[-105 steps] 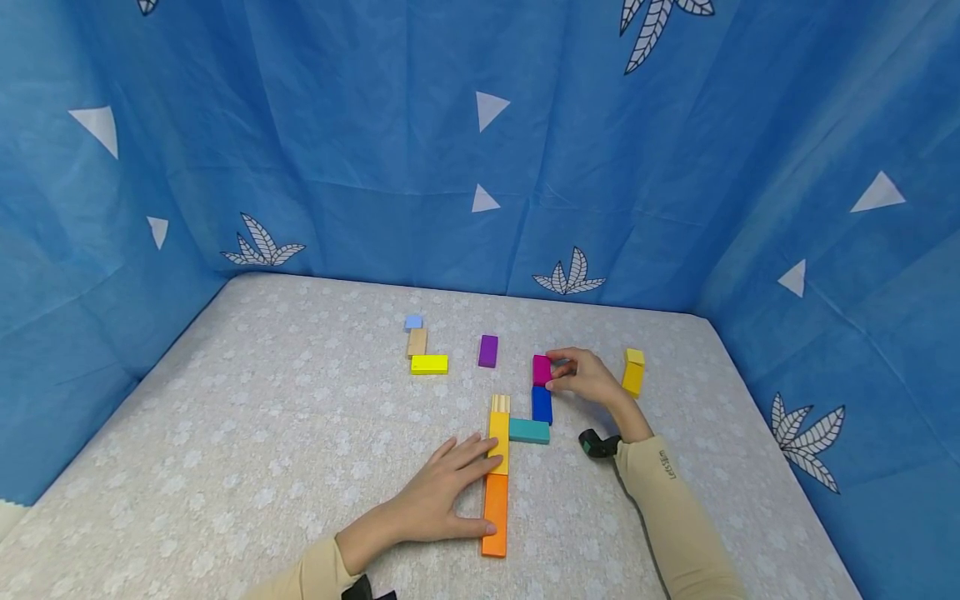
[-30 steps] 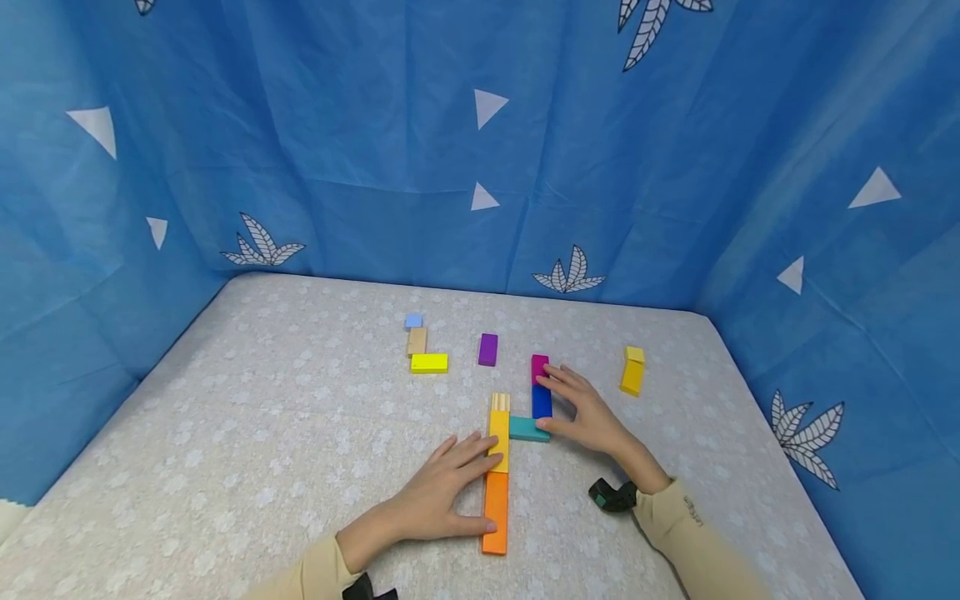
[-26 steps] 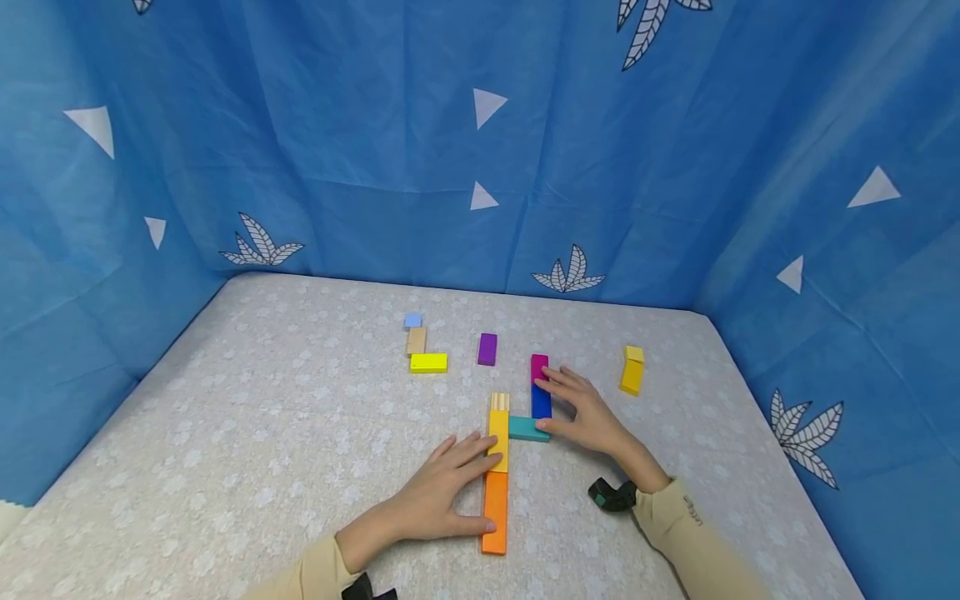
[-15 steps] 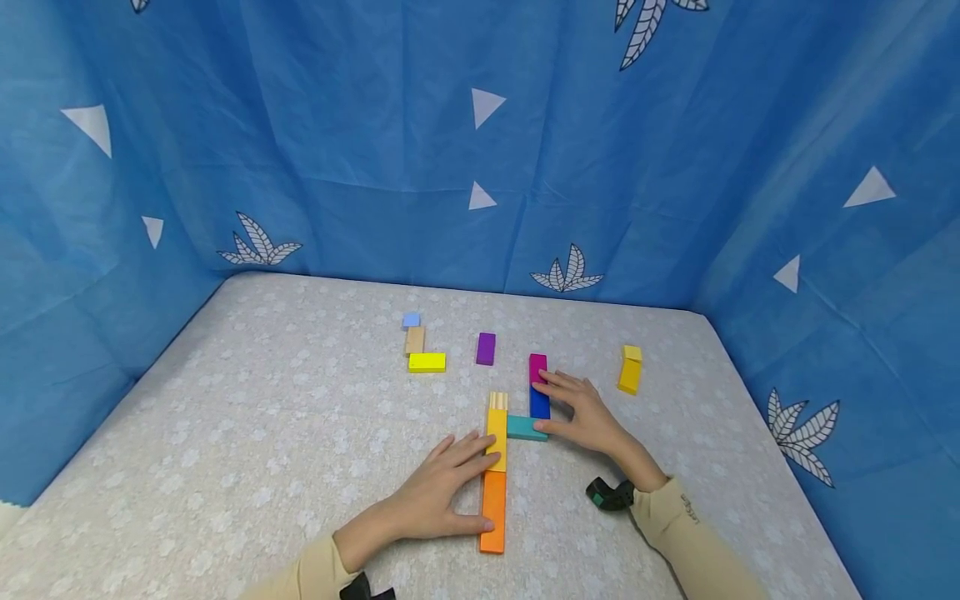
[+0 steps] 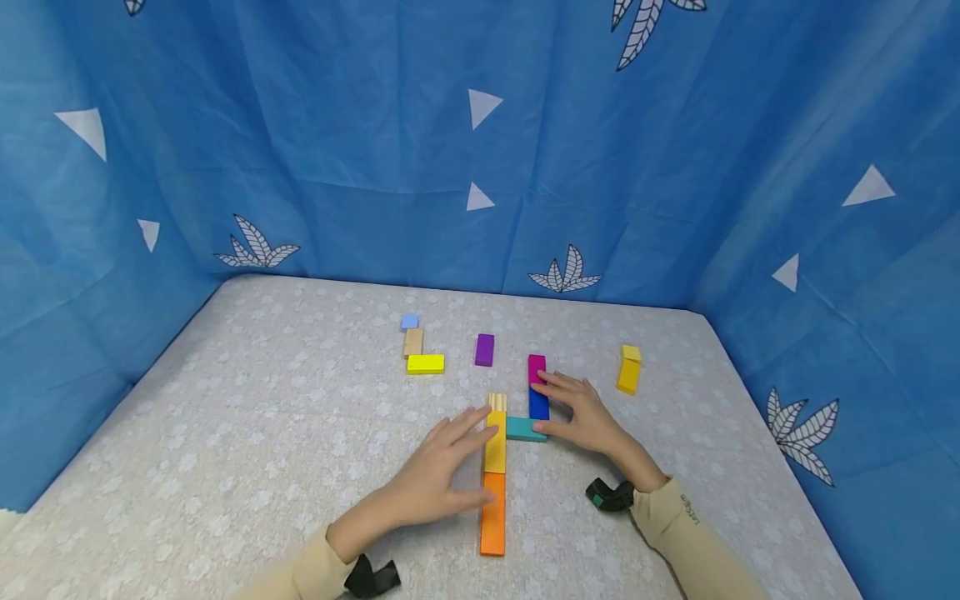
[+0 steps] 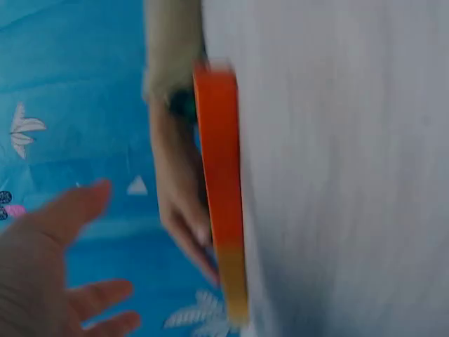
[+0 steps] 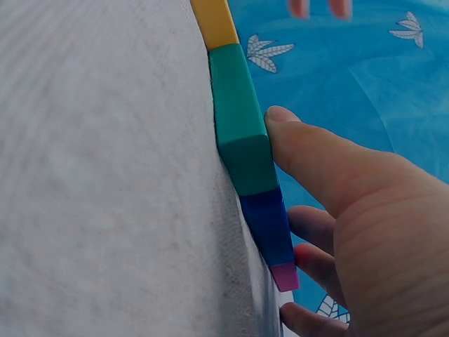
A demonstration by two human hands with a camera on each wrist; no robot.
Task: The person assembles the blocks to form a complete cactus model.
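In the head view an orange block [image 5: 492, 533] and a yellow-orange block [image 5: 495, 454] lie end to end, with a pale ridged block [image 5: 497, 402] at the far end. My left hand [image 5: 427, 483] hovers just above this row, fingers spread and holding nothing; the left wrist view shows it apart from the blocks. A teal block [image 5: 521, 429] juts right from the row. Beyond its right end a blue block [image 5: 537, 406] and a magenta block [image 5: 536, 364] continue in line. My right hand [image 5: 588, 421] rests on these, thumb on teal, extended fingers by blue and magenta.
Farther back lie a purple block [image 5: 484, 350], a bright yellow block [image 5: 425, 364], a wooden block [image 5: 413, 342] and a light blue block [image 5: 408, 322]. At right sit a golden block [image 5: 628, 377] and a paler yellow block [image 5: 631, 353]. A blue curtain [image 5: 360, 150] encloses the table.
My right hand has come from gripping the magenta block's side to resting along the magenta, blue and teal blocks. In the last half second my left hand has lifted off the orange and yellow-orange blocks.
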